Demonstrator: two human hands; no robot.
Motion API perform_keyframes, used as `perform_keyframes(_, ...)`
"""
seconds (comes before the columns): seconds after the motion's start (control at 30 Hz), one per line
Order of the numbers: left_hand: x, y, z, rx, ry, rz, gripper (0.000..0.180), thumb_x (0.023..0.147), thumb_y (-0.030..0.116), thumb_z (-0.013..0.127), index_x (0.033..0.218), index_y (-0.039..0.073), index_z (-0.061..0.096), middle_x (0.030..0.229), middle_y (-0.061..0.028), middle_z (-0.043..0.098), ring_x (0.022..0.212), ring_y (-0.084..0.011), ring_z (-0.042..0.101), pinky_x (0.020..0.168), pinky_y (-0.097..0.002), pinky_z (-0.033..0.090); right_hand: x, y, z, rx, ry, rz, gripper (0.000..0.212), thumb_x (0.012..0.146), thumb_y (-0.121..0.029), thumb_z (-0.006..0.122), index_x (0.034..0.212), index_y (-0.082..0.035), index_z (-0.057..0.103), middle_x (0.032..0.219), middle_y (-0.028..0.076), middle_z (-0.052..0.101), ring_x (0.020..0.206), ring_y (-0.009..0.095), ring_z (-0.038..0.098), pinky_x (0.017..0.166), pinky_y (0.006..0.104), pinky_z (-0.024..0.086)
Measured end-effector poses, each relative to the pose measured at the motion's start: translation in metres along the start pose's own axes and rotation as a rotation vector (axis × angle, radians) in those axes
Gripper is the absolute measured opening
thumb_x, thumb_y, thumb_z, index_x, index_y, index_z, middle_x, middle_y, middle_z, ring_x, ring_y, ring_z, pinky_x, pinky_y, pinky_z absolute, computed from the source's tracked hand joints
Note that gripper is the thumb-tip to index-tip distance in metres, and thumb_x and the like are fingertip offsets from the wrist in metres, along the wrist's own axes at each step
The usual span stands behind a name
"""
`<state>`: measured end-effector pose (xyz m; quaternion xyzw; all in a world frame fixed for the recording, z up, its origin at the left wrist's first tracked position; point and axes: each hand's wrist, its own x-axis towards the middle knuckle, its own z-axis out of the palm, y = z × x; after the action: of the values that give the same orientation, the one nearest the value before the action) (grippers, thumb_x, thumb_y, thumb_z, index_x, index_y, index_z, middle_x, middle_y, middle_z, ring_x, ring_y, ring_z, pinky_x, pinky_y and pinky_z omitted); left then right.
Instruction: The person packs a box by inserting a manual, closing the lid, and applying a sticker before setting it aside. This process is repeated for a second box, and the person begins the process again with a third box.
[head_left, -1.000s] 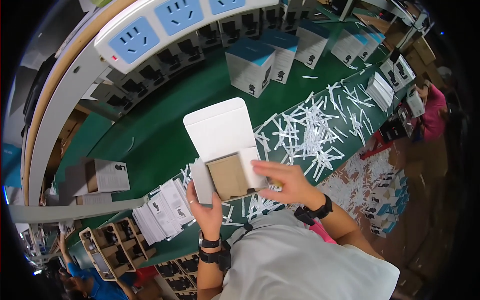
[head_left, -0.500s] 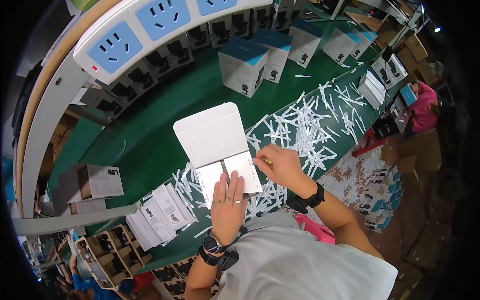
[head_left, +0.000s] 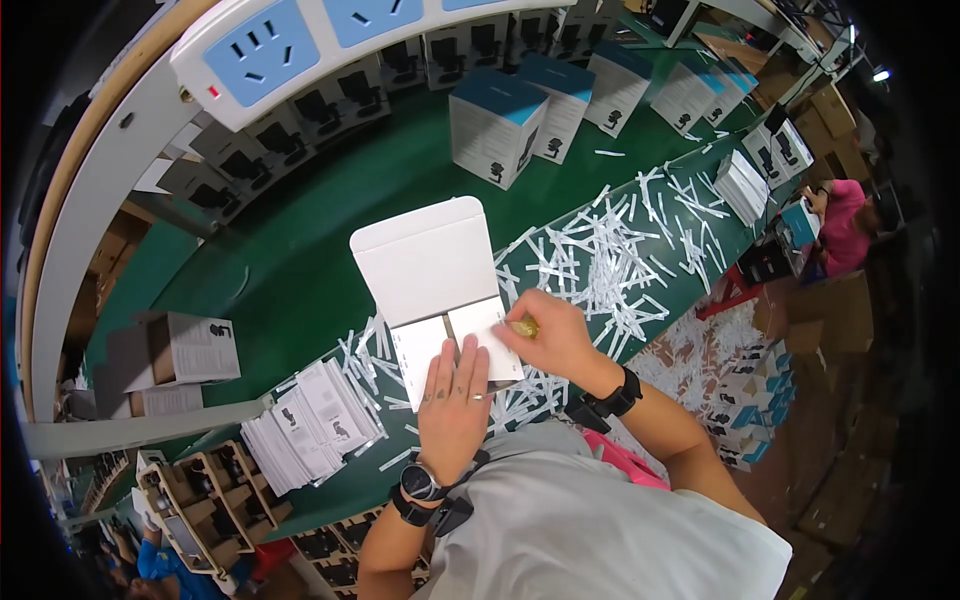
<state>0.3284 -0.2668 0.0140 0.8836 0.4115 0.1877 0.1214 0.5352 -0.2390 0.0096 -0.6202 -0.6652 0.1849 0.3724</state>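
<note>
A white cardboard box [head_left: 424, 262] sits on the green worktop [head_left: 310, 250] in front of the person, its rounded lid thrown open on the far side. Two white side flaps [head_left: 420, 343] are folded inward over the box, with a narrow brown gap between them.

The left hand [head_left: 457, 402], wearing a ring, lies palm down on the flaps at the near side of the box; its grip is spread, fingers extended and partly covering the gap. The right hand [head_left: 548, 335] is at the right edge of the box, its grip pinching a small yellowish object [head_left: 525, 326] in bent fingers, close against the right flap; the kind of object cannot be told.

To the right of the box is a loose heap of white paper strips [head_left: 610, 262], with more strips just left of it. Further left of the box, and nearer the person, lie stacked white printed leaflets [head_left: 318, 418]; past these stands a pale wooden compartment rack [head_left: 203, 468]. Beyond the box, to the right, stand white cartons with teal tops [head_left: 497, 100]. Far right of the box is a co-worker in a pink top [head_left: 845, 228].
</note>
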Motion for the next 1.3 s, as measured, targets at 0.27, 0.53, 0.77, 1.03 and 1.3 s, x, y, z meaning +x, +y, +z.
perform_keyframes(0.27, -0.010, -0.001, 0.014, 0.034, 0.026, 0.031, 0.037, 0.083, 0.019, 0.066, 0.115, 0.001, 0.061, 0.118, -0.0183, 0.061, 0.114, -0.0343, 0.058, 0.106, -0.0511, 0.042, 0.041, -0.063, 0.049, -0.045, -0.122, -0.236, 0.021, 0.083, -0.028, 0.073, 0.081, -0.011, 0.062, 0.085, 0.003, 0.060, 0.066, 0.028, 0.064, 0.054, 0.0381, 0.050)
perform_keyframes(0.53, -0.026, -0.009, 0.028, -0.043, 0.010, -0.051, 0.043, 0.073, 0.015, 0.074, 0.114, 0.004, 0.065, 0.116, -0.0125, 0.064, 0.112, -0.0317, 0.059, 0.099, -0.0433, 0.047, 0.049, -0.080, 0.070, 0.260, -0.336, -0.347, 0.018, 0.082, -0.020, 0.074, 0.088, -0.009, 0.060, 0.083, 0.004, 0.058, 0.069, 0.021, 0.062, 0.060, 0.0348, 0.051)
perform_keyframes(0.77, -0.007, -0.001, 0.005, 0.064, 0.060, 0.062, 0.070, 0.074, 0.026, 0.079, 0.136, 0.004, 0.054, 0.149, -0.0120, 0.047, 0.135, -0.0341, 0.046, 0.111, -0.0431, 0.039, 0.126, 0.015, -0.018, 0.984, -0.085, 0.497, 0.057, 0.105, -0.053, 0.030, 0.103, -0.006, 0.062, 0.083, 0.003, 0.063, 0.064, 0.011, 0.056, 0.054, 0.0256, 0.042)
perform_keyframes(1.03, -0.022, -0.031, -0.016, -0.887, -0.005, -0.221, 0.034, 0.082, 0.022, 0.076, 0.110, 0.005, 0.066, 0.107, -0.0120, 0.068, 0.095, -0.0290, 0.066, 0.082, -0.0390, 0.052, 0.050, -0.064, -0.019, 0.131, -0.603, -0.481, 0.021, 0.085, -0.024, 0.074, 0.100, -0.010, 0.069, 0.084, 0.003, 0.068, 0.076, 0.022, 0.069, 0.061, 0.0333, 0.052)
perform_keyframes(1.3, -0.026, -0.033, -0.006, -1.022, 0.198, -0.205, 0.030, 0.079, 0.015, 0.080, 0.106, 0.006, 0.067, 0.099, -0.0074, 0.071, 0.086, -0.0206, 0.068, 0.075, -0.0333, 0.053, 0.042, -0.064, -0.014, 0.105, -0.543, -0.595, 0.015, 0.082, -0.024, 0.074, 0.090, -0.014, 0.067, 0.080, 0.000, 0.063, 0.064, 0.024, 0.063, 0.050, 0.0341, 0.046)
